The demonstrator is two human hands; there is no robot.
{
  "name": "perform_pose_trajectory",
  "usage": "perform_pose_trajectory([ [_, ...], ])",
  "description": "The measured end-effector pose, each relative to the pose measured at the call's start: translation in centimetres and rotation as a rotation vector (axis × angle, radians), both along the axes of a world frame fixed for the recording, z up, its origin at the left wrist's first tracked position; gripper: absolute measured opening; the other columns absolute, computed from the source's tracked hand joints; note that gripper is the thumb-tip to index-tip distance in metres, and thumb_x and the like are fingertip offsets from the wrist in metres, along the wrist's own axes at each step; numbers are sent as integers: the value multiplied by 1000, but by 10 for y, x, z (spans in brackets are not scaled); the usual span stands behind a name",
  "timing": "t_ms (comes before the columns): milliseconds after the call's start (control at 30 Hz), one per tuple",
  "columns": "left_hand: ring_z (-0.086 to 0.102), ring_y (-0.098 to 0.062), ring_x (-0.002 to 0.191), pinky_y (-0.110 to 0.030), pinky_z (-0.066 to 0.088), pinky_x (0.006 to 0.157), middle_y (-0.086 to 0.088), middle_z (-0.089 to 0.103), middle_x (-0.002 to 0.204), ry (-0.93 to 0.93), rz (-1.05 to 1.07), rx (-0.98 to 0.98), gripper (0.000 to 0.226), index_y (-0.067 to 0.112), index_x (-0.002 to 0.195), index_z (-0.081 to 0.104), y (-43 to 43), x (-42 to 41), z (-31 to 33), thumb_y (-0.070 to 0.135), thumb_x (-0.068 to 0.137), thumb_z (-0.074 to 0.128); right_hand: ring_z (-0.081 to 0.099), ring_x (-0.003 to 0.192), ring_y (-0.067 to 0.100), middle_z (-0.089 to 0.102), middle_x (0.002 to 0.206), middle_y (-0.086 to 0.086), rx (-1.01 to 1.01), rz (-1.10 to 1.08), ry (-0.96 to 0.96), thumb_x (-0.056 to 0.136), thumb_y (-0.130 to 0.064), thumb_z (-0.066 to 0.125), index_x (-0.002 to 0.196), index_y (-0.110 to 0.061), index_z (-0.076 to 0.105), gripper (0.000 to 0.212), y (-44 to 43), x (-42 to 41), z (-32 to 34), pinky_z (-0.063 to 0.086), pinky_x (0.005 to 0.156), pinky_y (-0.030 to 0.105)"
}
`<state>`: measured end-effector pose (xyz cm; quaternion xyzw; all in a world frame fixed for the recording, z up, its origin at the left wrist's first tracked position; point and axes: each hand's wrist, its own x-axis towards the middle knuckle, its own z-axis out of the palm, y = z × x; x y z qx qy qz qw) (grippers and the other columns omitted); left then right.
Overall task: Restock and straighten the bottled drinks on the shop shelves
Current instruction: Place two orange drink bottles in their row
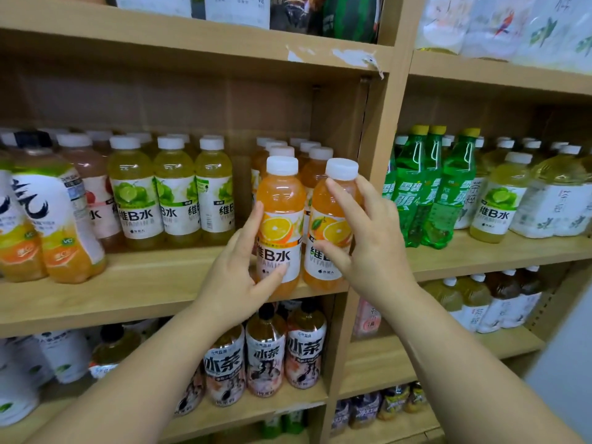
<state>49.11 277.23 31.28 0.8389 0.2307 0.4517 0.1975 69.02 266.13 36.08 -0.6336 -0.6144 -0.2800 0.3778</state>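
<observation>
Gripping at label height, the left hand (237, 270) wraps the left orange bottle (282, 193). The right hand (368, 238) clasps the right orange bottle (320, 213) beside it. Both bottles sit at the shelf (144, 283) front edge, ahead of spare orange bottles (317, 155). Lime bottles (134, 193) stand left, and green soda bottles (413, 187) stand beyond the post (378, 155).

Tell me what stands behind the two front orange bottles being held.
More white-capped orange bottles stand in rows behind the front orange bottles. Mostly caps and shoulders show; their labels and lower bodies are covered by the front two.
</observation>
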Motion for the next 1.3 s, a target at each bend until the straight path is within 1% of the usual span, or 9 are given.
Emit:
perform_pose_trajectory([
  [100, 57, -8, 121, -35, 57, 92, 10, 40, 153, 1, 4, -37, 103, 68, 148, -8, 3, 2, -2, 40, 89, 72, 32, 141, 34, 24, 166, 6, -34, 6, 8, 78, -36, 88, 159, -37, 28, 101, 1, 4, -4, 30, 112, 42],
  [200, 57, -8, 118, -37, 56, 95, 10, 43, 150, 16, 16, -39, 105, 72, 144, -10, 3, 7, 1, 40, 89, 74, 32, 141, 34, 21, 168, 7, -43, 22, 9, 76, -32, 89, 159, -34, 29, 103, 1, 3, -8, 33, 111, 45],
  [500, 57, -12, 120, -38, 53, 100, 5, 50, 147, 23, 67, -54, 107, 75, 140, -12, 3, 15, 4, 42, 87, 75, 48, 108, 25, 33, 165, 11, 33, -119, -140, 76, -51, 84, 156, -27, 41, 94, 9, 9, -12, 47, 91, 43],
  [600, 58, -4, 115, -34, 58, 91, 6, 49, 147, 34, 58, -68, 111, 74, 142, -12, 5, 14, 1, 39, 86, 78, 55, 108, 26, 31, 166, 14, 36, -79, -129, 78, -46, 84, 156, -25, 40, 93, 11, 9, -15, 50, 86, 42],
  [700, 59, 4, 107, -24, 59, 78, 8, 47, 147, 37, 17, -96, 115, 75, 142, -10, 9, 11, -2, 31, 85, 80, 63, 119, 31, 25, 167, 17, 15, -15, -95, 76, -35, 89, 157, -24, 40, 95, 9, 9, -19, 58, 79, 40],
  [767, 59, 4, 107, -21, 59, 78, 8, 47, 148, 29, -2, -103, 116, 76, 141, -9, 11, 11, -1, 28, 85, 81, 62, 126, 33, 25, 167, 17, -1, -11, -79, 75, -29, 91, 156, -21, 41, 96, 6, 10, -23, 59, 76, 39],
  [967, 58, -1, 113, -28, 58, 90, 9, 48, 147, 59, 23, -98, 117, 75, 140, -14, 8, 18, 3, 32, 86, 80, 55, 134, 38, 33, 164, 19, -1, -28, -71, 71, -14, 92, 146, -10, 54, 84, 7, 11, -31, 59, 85, 45],
  [1100, 59, -3, 112, -33, 57, 95, 7, 50, 147, 73, 24, -110, 118, 76, 139, -15, 7, 16, 5, 32, 86, 80, 51, 138, 38, 32, 164, 20, -3, -44, -58, 72, -13, 92, 146, -9, 53, 84, 10, 8, -34, 56, 94, 45],
  [1300, 59, -12, 120, -42, 56, 99, 2, 51, 149, 87, 22, -105, 119, 74, 141, -16, 5, 15, 4, 31, 86, 80, 52, 135, 37, 28, 165, 19, -2, -46, -27, 71, -16, 92, 148, -14, 50, 88, 12, 2, -34, 56, 96, 47],
])
